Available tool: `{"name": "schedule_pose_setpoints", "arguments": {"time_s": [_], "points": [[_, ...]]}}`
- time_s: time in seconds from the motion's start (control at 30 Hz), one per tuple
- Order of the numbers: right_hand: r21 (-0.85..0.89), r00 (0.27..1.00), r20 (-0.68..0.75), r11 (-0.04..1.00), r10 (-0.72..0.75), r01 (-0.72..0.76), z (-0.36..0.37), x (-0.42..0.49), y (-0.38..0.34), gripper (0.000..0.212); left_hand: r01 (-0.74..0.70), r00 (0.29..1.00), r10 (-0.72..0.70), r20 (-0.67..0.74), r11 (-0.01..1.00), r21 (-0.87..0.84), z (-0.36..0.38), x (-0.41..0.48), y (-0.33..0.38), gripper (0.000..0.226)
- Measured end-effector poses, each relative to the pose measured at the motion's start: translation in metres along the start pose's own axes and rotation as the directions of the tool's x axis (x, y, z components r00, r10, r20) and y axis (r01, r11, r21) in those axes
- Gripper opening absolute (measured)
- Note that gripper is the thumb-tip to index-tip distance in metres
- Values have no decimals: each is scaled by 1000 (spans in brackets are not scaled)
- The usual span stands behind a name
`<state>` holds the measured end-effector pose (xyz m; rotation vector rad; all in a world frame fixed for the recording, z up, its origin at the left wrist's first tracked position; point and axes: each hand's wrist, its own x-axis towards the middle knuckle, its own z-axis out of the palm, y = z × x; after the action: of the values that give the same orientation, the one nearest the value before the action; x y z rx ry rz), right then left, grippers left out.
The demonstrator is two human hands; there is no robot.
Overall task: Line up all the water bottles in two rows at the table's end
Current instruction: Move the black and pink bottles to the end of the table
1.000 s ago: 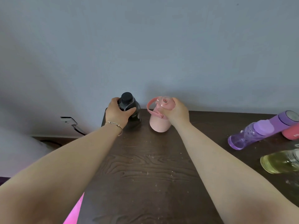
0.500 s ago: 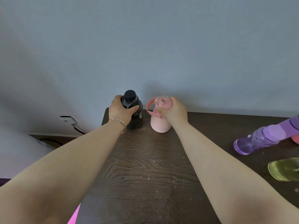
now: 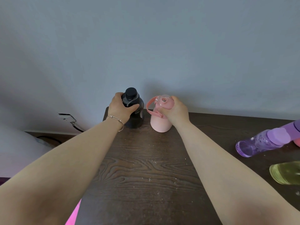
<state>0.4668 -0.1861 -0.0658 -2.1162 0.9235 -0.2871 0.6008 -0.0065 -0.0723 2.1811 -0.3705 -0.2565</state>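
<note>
Dark wood table (image 3: pixel 146 168), black bottle (image 3: pixel 136 117), pink bottle (image 3: pixel 160 124), both upright

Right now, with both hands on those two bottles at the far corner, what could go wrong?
The black bottle stands close to the table's far left corner, so a nudge from the left hand could tip it off. The right hand grips the pink bottle only near its lid, so it might wobble when let go. The purple bottle looks to be lying on its side and may roll if the table is bumped.
</note>
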Motion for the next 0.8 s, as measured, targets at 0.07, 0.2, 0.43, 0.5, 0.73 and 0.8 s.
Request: {"name": "schedule_pose_setpoints", "arguments": {"time_s": [0.07,0.2,0.43,0.5,0.73,0.8], "points": [[10,1000,-2,1000,5,-5,2,-2,-1,61,-4,1000,4,11,1000,11,-1,0,1,63],[-12,1000,8,1000,14,-14,5,-4,-2,68,-18,999,14,51,997,77,-2,-1,5,67],[-354,994,0,929,-111,104,-1,-14,-17,73,-124,983,60,172,912,392,-18,-13,10,91],[-450,983,18,876,-182,170,-3,-20,-21,66,-186,976,104,189,850,493,-25,-21,10,91],[-650,946,113,697,-303,301,-11,-53,-25,67,-343,939,207,274,580,739,-53,-54,12,86],[-680,942,158,660,-296,321,-15,-67,-24,74,-342,940,193,283,556,757,-58,-68,12,86]]}}
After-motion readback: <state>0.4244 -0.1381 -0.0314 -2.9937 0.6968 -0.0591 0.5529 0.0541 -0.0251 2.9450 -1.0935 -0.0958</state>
